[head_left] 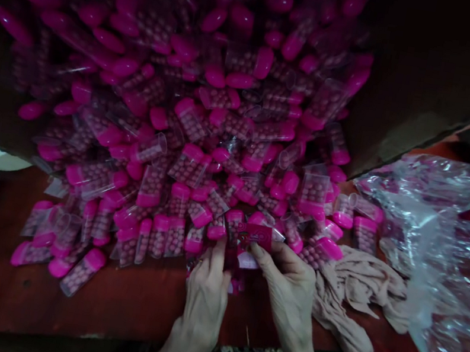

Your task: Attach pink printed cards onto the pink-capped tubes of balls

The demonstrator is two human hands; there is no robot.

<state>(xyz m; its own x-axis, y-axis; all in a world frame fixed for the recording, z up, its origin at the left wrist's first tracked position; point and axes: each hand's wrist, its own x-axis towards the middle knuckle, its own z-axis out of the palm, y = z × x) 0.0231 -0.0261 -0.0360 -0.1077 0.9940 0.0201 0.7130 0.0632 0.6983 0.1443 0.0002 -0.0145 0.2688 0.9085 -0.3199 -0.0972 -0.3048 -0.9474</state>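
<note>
Head view: right hand [294, 285] pinches printed pink piece [260, 235] at thumb tip; left hand [205, 297] just beside, grip unclear.

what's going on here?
A person's right hand pinches a small, flat, magenta printed piece with a white part. The left hand reaches to the near edge of a heap of clear plastic containers with bright pink caps, filled with small round balls; whether it grips one isn't clear. The heap sits on a reddish-brown table. A crumpled beige cloth lies to the right.
</note>
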